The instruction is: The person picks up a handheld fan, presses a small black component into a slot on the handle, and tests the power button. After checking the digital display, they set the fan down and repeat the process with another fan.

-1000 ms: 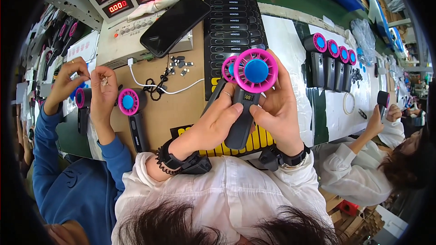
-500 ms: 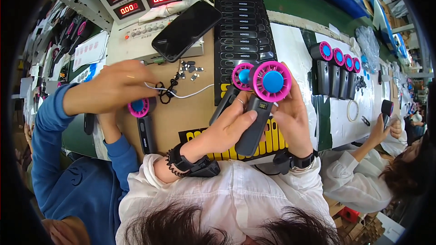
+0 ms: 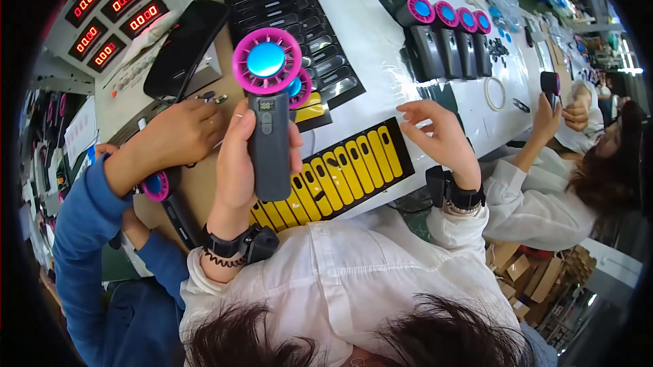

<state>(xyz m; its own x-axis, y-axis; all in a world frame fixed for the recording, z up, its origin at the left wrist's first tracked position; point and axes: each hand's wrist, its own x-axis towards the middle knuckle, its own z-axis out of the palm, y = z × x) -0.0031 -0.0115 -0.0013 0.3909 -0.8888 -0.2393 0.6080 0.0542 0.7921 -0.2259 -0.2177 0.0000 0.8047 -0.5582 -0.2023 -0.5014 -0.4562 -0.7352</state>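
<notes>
My left hand [image 3: 236,159] grips a handheld fan [image 3: 272,146] by its dark grey handle and holds it upright. Its round head has a pink slotted ring around a bright blue centre, and a small display sits below it. Partly hidden behind this one is a second pink-and-blue fan [image 3: 305,89]; what supports it is hidden. Apart from the fan, my right hand [image 3: 439,136] hovers over the white tabletop, fingers spread and holding nothing. Below the hands lies a black sheet with several yellow oblong strips [image 3: 347,173].
Black oblong panels [image 3: 272,0] lie in rows beyond the fan. Several fans [image 3: 445,40] stand at the far right. A metering box [image 3: 115,20] and phone [image 3: 187,47] are at left. A co-worker's hand [image 3: 178,132] reaches in near another fan [image 3: 178,217]; another co-worker [image 3: 544,119] holds one.
My right hand has let go of the fan and moved off to the right, opening. The left hand keeps the fan, now turned more upright. The whole view has swung to the right.
</notes>
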